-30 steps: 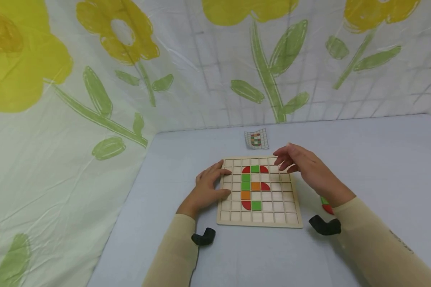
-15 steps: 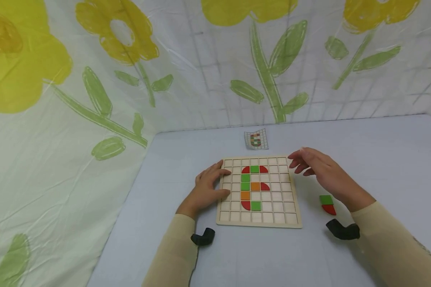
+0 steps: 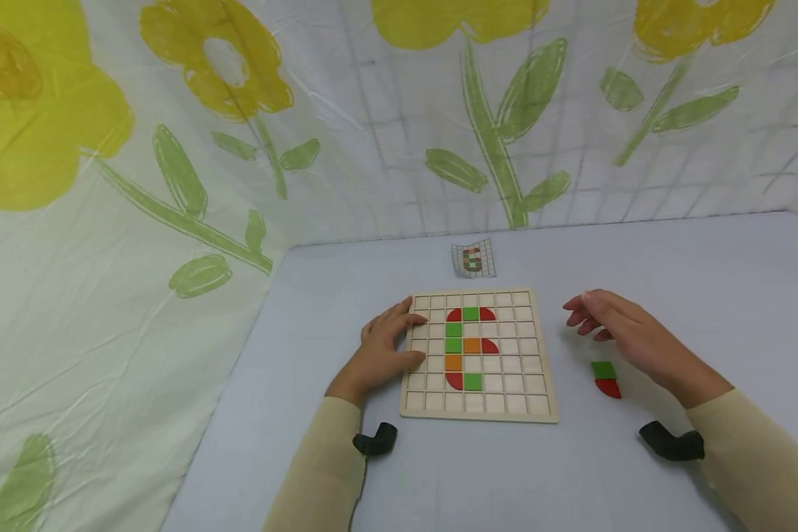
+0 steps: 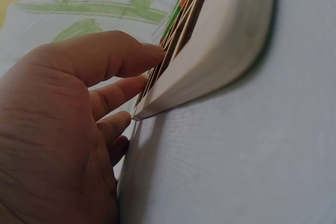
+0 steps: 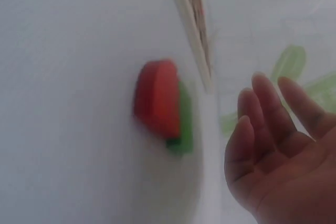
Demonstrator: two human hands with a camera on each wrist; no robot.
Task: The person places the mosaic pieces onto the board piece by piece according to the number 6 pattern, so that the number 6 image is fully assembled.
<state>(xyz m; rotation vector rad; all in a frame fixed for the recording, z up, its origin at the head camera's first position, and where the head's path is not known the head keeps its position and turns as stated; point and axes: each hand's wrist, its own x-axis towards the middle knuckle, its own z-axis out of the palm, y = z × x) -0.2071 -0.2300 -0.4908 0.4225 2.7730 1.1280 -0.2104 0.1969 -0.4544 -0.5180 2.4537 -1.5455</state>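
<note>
A square wooden grid board [image 3: 505, 384] lies on the table with green and orange squares and red quarter-round pieces set in its cells. At its left edge rests my left hand [image 3: 382, 351], thumb and fingers apart, tips over the frame. The left wrist view has this hand's thumb [image 4: 121, 53] on the board's rim. My right hand [image 3: 628, 329] hovers right of the board, fingers loosely bent and holding nothing. Just below it on the table lie a loose green square [image 3: 603, 370] and a red quarter-round piece [image 3: 608, 388], side by side. The right wrist view shows them blurred.
Behind the board lies a small paper card [image 3: 474, 258] printed with a grid and a coloured pattern. A white sheet with yellow flowers [image 3: 249, 59] hangs behind and to the left of the table. Each wrist carries a black device [image 3: 673, 443].
My right hand has moved from above the board's upper right corner out to the right, uncovering the loose green and red pieces. My left hand has stayed at the board's edge.
</note>
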